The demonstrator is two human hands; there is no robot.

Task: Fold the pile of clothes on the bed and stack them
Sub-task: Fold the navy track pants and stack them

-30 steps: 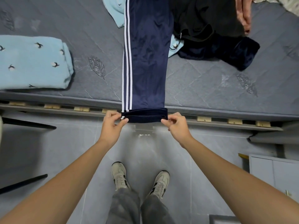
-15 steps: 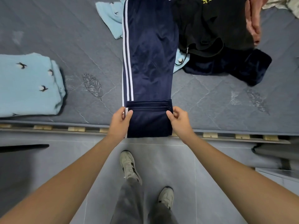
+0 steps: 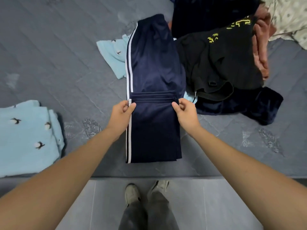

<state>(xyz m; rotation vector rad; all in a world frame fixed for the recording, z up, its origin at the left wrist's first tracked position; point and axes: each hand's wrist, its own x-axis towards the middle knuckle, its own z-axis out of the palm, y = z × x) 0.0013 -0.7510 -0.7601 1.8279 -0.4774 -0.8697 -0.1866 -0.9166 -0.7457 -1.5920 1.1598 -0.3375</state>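
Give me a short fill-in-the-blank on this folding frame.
1. Both hands, left and right, pinch the cuff end of the navy ____.
2. The stripes along the trousers are ____.
3. The folded light blue garment lies to the person's ____.
4. The lettering on the black garment is ____.

Missing: trousers; white; left; yellow

The black garment [image 3: 219, 63] bears yellow print too blurred to read.
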